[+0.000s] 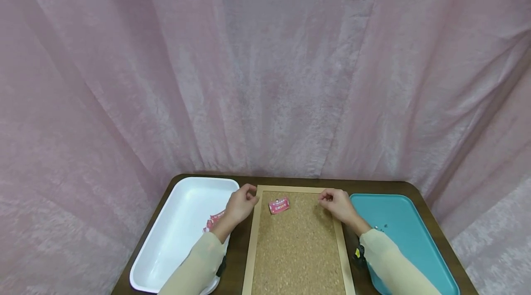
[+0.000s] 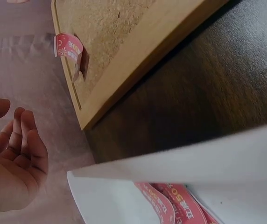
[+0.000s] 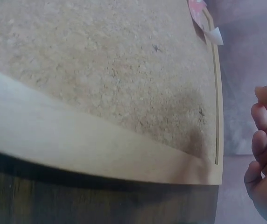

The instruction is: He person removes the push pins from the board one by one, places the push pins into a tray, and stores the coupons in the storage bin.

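Observation:
A framed corkboard (image 1: 300, 249) lies between my hands. A pink-and-white printed coupon (image 1: 279, 205) sits near its upper left, with a small pin-like spot at its top edge; its ends curl up off the cork in the left wrist view. My left hand (image 1: 242, 203) hovers by the board's top left corner, fingers loosely bent, thumb apart, holding nothing. Over the upper right of the board is my right hand (image 1: 338, 205); its fingers are loosely bent, thumb near the index fingertip, and no object shows between them.
On the left stands a white tray (image 1: 143, 258) with several more pink coupons (image 2: 178, 203) inside. A teal tray (image 1: 415, 235) on the right holds several tiny dark pieces (image 1: 386, 226). All rest on a dark wooden table (image 1: 419, 198) before a pink curtain (image 1: 286, 78).

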`<state>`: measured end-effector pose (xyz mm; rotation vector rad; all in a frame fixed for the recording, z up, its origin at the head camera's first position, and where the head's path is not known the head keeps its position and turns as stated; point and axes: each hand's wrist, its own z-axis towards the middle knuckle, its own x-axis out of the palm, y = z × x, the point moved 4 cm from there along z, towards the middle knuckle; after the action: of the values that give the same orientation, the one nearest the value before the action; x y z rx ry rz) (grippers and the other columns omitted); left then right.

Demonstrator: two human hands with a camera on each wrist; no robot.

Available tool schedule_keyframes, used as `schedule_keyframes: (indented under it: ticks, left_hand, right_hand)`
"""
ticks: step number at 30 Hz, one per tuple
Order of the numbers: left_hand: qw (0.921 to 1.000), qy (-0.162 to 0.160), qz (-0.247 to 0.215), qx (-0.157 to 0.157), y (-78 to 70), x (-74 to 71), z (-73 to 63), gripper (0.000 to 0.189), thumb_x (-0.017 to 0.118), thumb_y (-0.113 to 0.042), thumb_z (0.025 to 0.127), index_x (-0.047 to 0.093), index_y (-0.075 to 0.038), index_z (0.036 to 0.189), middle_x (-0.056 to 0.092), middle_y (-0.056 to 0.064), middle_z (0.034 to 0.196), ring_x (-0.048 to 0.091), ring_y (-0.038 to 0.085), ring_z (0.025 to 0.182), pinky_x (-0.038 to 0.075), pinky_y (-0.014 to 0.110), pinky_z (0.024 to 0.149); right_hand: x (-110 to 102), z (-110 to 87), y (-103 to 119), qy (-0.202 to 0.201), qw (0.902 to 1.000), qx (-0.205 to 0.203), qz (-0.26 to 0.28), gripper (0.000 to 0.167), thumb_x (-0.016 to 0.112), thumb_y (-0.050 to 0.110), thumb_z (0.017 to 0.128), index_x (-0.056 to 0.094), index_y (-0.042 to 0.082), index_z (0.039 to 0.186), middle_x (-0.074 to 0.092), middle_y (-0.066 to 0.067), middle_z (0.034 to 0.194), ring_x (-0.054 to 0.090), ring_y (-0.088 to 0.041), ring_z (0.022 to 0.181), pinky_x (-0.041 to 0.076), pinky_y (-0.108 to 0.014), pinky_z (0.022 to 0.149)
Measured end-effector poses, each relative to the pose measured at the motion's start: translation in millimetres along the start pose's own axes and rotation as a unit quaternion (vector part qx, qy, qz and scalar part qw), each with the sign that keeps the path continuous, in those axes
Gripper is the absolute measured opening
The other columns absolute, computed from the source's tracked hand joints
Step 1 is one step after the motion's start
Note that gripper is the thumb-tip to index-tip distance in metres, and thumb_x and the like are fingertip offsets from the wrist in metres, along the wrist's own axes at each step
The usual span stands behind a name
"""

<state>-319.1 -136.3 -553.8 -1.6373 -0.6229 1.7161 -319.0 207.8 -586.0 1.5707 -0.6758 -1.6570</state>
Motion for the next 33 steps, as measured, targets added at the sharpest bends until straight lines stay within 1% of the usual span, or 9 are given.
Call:
schedule_keyframes:
  ticks: [2, 10, 12, 16, 19, 25, 30, 33]
  left_hand:
    - [1.0, 0.001, -0.003, 0.002, -1.4, 1.3, 0.1, 0.029, 0.071, -0.016, 0.096, 0.071, -0.004, 0.123, 0.068, 0.0, 0.08, 0.057, 0.012, 0.066, 0.047, 0.034, 0.066]
    - [0.9999, 0.006, -0.008, 0.012, -5.5, 5.7, 0.6, 0.027, 0.072, -0.014, 0.095, 0.071, -0.006, 0.121, 0.066, -0.002, 0.079, 0.055, 0.01, 0.063, 0.047, 0.032, 0.064]
    - [0.9999, 0.007, -0.007, 0.011, -5.8, 6.5, 0.5, 0.027, 0.071, -0.013, 0.095, 0.071, -0.006, 0.121, 0.066, -0.002, 0.079, 0.055, 0.011, 0.063, 0.047, 0.032, 0.063]
    - [0.9999, 0.007, 0.001, 0.011, -6.9, 8.7, 0.2, 0.028, 0.071, -0.013, 0.094, 0.071, -0.005, 0.121, 0.068, -0.002, 0.08, 0.057, 0.01, 0.066, 0.049, 0.032, 0.065]
    - [0.9999, 0.01, 0.004, 0.011, -8.4, 10.3, 0.4, 0.029, 0.071, -0.013, 0.094, 0.071, -0.006, 0.122, 0.069, -0.002, 0.082, 0.057, 0.009, 0.068, 0.05, 0.032, 0.067]
    - [0.9997, 0.018, 0.007, 0.017, -9.6, 12.9, 2.9, 0.029, 0.07, -0.014, 0.093, 0.071, -0.008, 0.121, 0.068, -0.002, 0.08, 0.056, 0.009, 0.064, 0.048, 0.031, 0.065]
    - [0.9995, 0.026, 0.015, 0.012, -9.5, 15.2, 3.5, 0.03, 0.069, -0.016, 0.094, 0.07, -0.008, 0.123, 0.07, -0.001, 0.082, 0.057, 0.01, 0.065, 0.048, 0.031, 0.063]
    - [0.9994, 0.03, 0.02, 0.006, -9.0, 16.7, 3.4, 0.031, 0.069, -0.017, 0.093, 0.07, -0.008, 0.123, 0.071, 0.0, 0.084, 0.059, 0.011, 0.067, 0.049, 0.032, 0.064]
  right_hand:
    - [2.2, 1.7, -0.2, 0.001, 1.0, 0.001, 0.0, 0.008, 0.08, 0.009, 0.092, 0.077, 0.002, 0.093, 0.07, 0.0, 0.08, 0.057, -0.008, 0.07, 0.047, -0.023, 0.063]
    - [8.0, 4.0, -0.2, -0.004, 1.0, -0.001, 0.008, 0.004, 0.08, 0.007, 0.091, 0.077, 0.005, 0.088, 0.069, -0.001, 0.079, 0.056, -0.009, 0.07, 0.046, -0.022, 0.063]
    - [9.4, 3.7, 1.7, -0.002, 1.0, -0.004, 0.007, 0.003, 0.079, 0.006, 0.091, 0.077, 0.005, 0.09, 0.07, 0.0, 0.08, 0.056, -0.009, 0.07, 0.046, -0.022, 0.064]
    - [13.0, 3.6, 6.9, 0.011, 0.9999, -0.008, 0.009, 0.006, 0.078, 0.006, 0.093, 0.077, 0.001, 0.095, 0.071, -0.001, 0.082, 0.058, -0.01, 0.072, 0.048, -0.023, 0.065]
    - [16.3, 4.3, 8.2, 0.017, 0.9997, -0.003, 0.017, 0.006, 0.077, 0.006, 0.094, 0.077, 0.0, 0.097, 0.072, -0.001, 0.082, 0.059, -0.01, 0.072, 0.048, -0.023, 0.064]
    - [22.9, 7.7, 10.0, 0.015, 0.9996, -0.005, 0.022, 0.006, 0.076, 0.004, 0.094, 0.078, 0.0, 0.098, 0.072, -0.002, 0.083, 0.058, -0.01, 0.071, 0.048, -0.023, 0.064]
    - [26.9, 9.6, 13.7, 0.012, 0.9997, -0.008, 0.019, 0.007, 0.077, 0.006, 0.094, 0.077, 0.0, 0.096, 0.071, -0.002, 0.081, 0.057, -0.01, 0.07, 0.047, -0.023, 0.063]
    - [30.0, 10.1, 13.6, 0.014, 0.9997, -0.008, 0.019, 0.006, 0.077, 0.004, 0.093, 0.077, -0.001, 0.096, 0.071, -0.002, 0.081, 0.057, -0.01, 0.07, 0.047, -0.023, 0.063]
